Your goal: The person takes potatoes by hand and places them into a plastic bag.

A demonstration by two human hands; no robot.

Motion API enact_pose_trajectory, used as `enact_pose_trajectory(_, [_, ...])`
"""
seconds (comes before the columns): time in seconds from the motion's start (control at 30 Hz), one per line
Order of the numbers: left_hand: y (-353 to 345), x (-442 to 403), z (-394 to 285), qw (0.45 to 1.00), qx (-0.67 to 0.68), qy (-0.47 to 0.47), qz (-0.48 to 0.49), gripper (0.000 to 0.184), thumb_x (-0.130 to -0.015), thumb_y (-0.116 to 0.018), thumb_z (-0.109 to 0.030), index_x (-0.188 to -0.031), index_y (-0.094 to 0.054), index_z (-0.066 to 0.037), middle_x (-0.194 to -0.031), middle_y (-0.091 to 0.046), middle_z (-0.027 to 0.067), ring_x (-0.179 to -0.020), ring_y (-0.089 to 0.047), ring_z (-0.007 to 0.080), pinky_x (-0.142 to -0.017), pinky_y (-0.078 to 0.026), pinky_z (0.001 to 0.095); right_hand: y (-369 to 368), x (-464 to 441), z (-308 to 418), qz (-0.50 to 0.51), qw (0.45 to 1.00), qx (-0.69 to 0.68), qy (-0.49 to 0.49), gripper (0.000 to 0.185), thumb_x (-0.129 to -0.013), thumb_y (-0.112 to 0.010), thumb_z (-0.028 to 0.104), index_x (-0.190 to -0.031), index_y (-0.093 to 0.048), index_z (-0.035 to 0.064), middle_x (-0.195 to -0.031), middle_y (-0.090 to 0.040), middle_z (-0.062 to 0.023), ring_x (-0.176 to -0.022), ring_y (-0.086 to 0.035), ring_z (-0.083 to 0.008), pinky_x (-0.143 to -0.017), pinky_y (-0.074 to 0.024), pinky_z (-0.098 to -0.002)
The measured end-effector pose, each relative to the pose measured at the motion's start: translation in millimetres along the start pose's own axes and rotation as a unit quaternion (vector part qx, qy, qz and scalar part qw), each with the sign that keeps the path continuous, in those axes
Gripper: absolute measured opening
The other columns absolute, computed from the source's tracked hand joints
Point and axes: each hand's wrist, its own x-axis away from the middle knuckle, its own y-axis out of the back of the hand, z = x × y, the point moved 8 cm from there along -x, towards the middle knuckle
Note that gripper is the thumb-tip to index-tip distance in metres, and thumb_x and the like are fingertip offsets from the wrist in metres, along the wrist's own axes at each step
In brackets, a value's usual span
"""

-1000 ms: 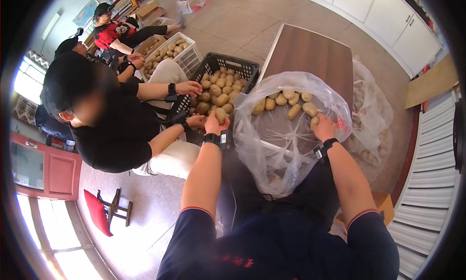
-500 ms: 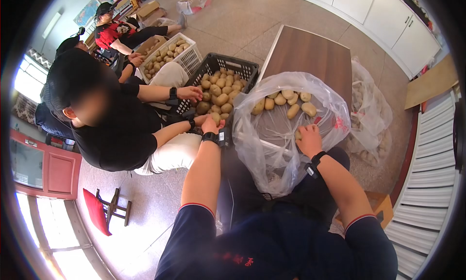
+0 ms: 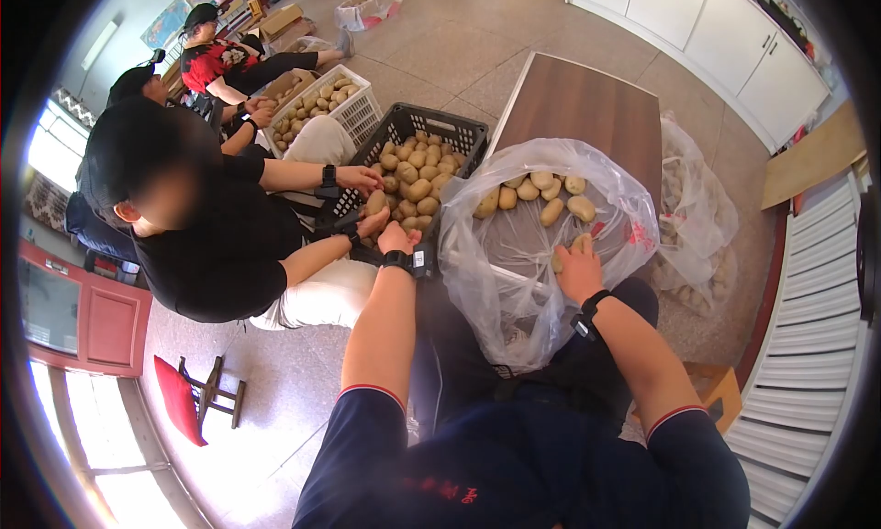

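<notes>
Presently, the right hand (image 3: 579, 272) is gripping a potato (image 3: 557, 261) at five o'clock in the bag (image 3: 525, 316), slack folds possibly risking snags; I cannot tell if the left hand (image 3: 397, 241) is gripping.

Left hand (image 3: 397, 239), right hand (image 3: 580, 272) well apart

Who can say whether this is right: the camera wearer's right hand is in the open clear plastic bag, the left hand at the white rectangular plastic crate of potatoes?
The crate is wrong: the head view shows the left hand at the black rectangular plastic crate of potatoes. The right hand is indeed in the open clear plastic bag.
</notes>
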Motion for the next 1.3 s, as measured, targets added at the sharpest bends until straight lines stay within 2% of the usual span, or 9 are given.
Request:
enact_pose_trajectory(0.17, [-12.8, 31.2, -4.9, 0.999, -0.030, -0.016, -0.012, 0.029, -0.093, -0.054, -0.023, -0.111, -0.053, -0.001, -0.100, -0.056, 0.0168, -0.079, -0.060, 0.0316, -0.062, -0.056, 0.0462, -0.4, 1.5, -1.7, 0.014, 1.000, -0.025, -0.003, 0.053, -0.073, -0.071, 0.019, -0.124, -0.057, 0.0155, -0.118, -0.059, -0.0139, -0.131, -0.037, -0.0446, -0.098, -0.0405, -0.0532])
enact_pose_trajectory(0.33, [-34.9, 49.2, -2.2, 0.993, -0.094, -0.016, 0.071, 0.026, -0.092, -0.055, -0.023, -0.110, -0.055, -0.004, -0.098, -0.058, 0.0125, -0.078, -0.062, 0.0277, -0.061, -0.055, 0.0423, 35.3, 5.1, 13.5, -0.141, 0.986, -0.043, 0.073, 0.049, -0.077, -0.065, 0.010, -0.125, -0.055, 0.0145, -0.113, -0.060, -0.0113, -0.118, -0.049, -0.0357, -0.096, -0.0397, -0.0495])
enact_pose_trajectory(0.43, [-52.9, 64.7, 4.6, 0.983, -0.122, 0.004, 0.139, 0.024, -0.092, -0.056, -0.023, -0.109, -0.056, -0.006, -0.093, -0.060, 0.0081, -0.075, -0.062, 0.0250, -0.061, -0.053, 0.0382, 31.6, -2.8, 13.9, -0.059, 0.988, -0.141, 0.026, 0.053, -0.077, -0.066, 0.007, -0.127, -0.052, 0.0123, -0.118, -0.058, -0.0136, -0.117, -0.051, -0.0361, -0.097, -0.0415, -0.0455])
enact_pose_trajectory(0.67, [-71.6, 100.4, 1.2, 0.961, -0.207, -0.024, 0.182, 0.019, -0.092, -0.054, -0.022, -0.101, -0.059, -0.007, -0.058, -0.046, 0.0002, -0.042, -0.039, 0.0138, -0.041, -0.038, 0.0323, 23.7, -6.9, 31.4, -0.106, 0.944, -0.310, 0.049, 0.055, -0.077, -0.068, 0.009, -0.129, -0.049, 0.0071, -0.116, -0.057, -0.0181, -0.112, -0.055, -0.0398, -0.094, -0.0451, -0.0431])
enact_pose_trajectory(0.87, [-80.5, 113.3, 6.2, 0.958, -0.196, -0.001, 0.208, 0.020, -0.092, -0.054, -0.025, -0.096, -0.060, -0.006, -0.049, -0.032, -0.0034, -0.038, -0.028, 0.0114, -0.040, -0.030, 0.0309, -16.1, -19.3, 34.0, -0.014, 0.881, -0.471, -0.037, 0.058, -0.083, -0.071, 0.021, -0.132, -0.046, 0.0022, -0.104, -0.062, -0.0151, -0.100, -0.061, -0.0292, -0.083, -0.0491, -0.0375])
enact_pose_trajectory(0.93, [-81.5, 111.3, 8.7, 0.957, -0.199, 0.012, 0.213, 0.021, -0.092, -0.054, -0.026, -0.097, -0.059, -0.006, -0.049, -0.031, -0.0037, -0.037, -0.027, 0.0113, -0.040, -0.030, 0.0314, -13.6, -12.1, 53.6, 0.148, 0.748, -0.627, -0.157, 0.054, -0.088, -0.067, 0.029, -0.131, -0.048, 0.0033, -0.101, -0.061, -0.0083, -0.085, -0.060, -0.0180, -0.067, -0.0485, -0.0318])
enact_pose_trajectory(1.13, [-89.4, 112.8, 30.0, 0.931, -0.250, 0.053, 0.261, 0.026, -0.096, -0.053, -0.034, -0.101, -0.056, -0.009, -0.059, -0.042, -0.0014, -0.049, -0.045, 0.0145, -0.050, -0.042, 0.0326, 4.6, -26.9, 85.2, 0.192, 0.668, -0.704, -0.147, 0.043, -0.097, -0.057, 0.033, -0.132, -0.049, 0.0094, -0.094, -0.059, -0.0019, -0.069, -0.053, -0.0093, -0.061, -0.0465, -0.0273])
enact_pose_trajectory(1.2, [-90.7, 119.8, 36.4, 0.915, -0.285, 0.074, 0.275, 0.029, -0.097, -0.052, -0.037, -0.106, -0.055, -0.010, -0.084, -0.058, 0.0056, -0.072, -0.062, 0.0221, -0.060, -0.049, 0.0332, 17.2, -31.0, 95.7, 0.195, 0.660, -0.713, -0.133, 0.043, -0.098, -0.055, 0.035, -0.131, -0.051, 0.0074, -0.095, -0.059, -0.0022, -0.071, -0.054, -0.0098, -0.060, -0.0456, -0.0273])
enact_pose_trajectory(1.3, [-96.5, 141.4, 43.1, 0.890, -0.307, 0.116, 0.317, 0.036, -0.098, -0.049, -0.043, -0.114, -0.053, -0.011, -0.111, -0.060, 0.0121, -0.091, -0.066, 0.0301, -0.066, -0.051, 0.0343, 33.3, -38.5, 111.9, 0.195, 0.663, -0.714, -0.113, 0.043, -0.099, -0.052, 0.037, -0.128, -0.053, 0.0054, -0.094, -0.059, -0.0028, -0.072, -0.055, -0.0101, -0.058, -0.0445, -0.0271])
